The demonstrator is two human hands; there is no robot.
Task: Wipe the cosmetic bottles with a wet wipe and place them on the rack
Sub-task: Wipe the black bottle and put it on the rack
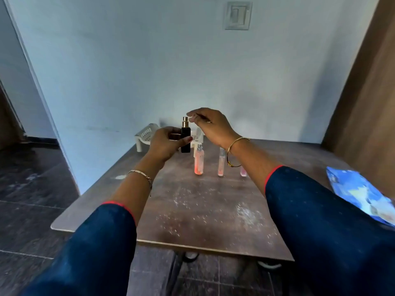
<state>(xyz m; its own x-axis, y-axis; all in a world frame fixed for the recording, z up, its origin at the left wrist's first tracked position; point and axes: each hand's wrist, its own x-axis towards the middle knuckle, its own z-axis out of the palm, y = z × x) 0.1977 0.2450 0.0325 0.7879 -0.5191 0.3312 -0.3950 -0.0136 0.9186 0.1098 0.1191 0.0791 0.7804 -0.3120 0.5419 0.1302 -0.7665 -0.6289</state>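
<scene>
Item, centre of the frame: black square-sided cosmetic bottle with a gold spray top (186, 136), upright, held up in front of the rack and gripped about its body by the left hand (165, 144), thumb across the front. Right hand (211, 127), just above and right of the spray top, forefinger and thumb drawn close together beside it; whether they pinch anything cannot be told. Behind the hands, against the wall: white slotted plastic rack (147, 133), partly hidden. Just below centre, standing in a row on the brown speckled wooden table (203, 210): clear bottle of orange liquid (198, 165), slim clear bottle of pale pink liquid (220, 167), small pink bottle (243, 172) half hidden behind the right wrist. Right edge: blue printed packet (361, 199), lying on the table.
</scene>
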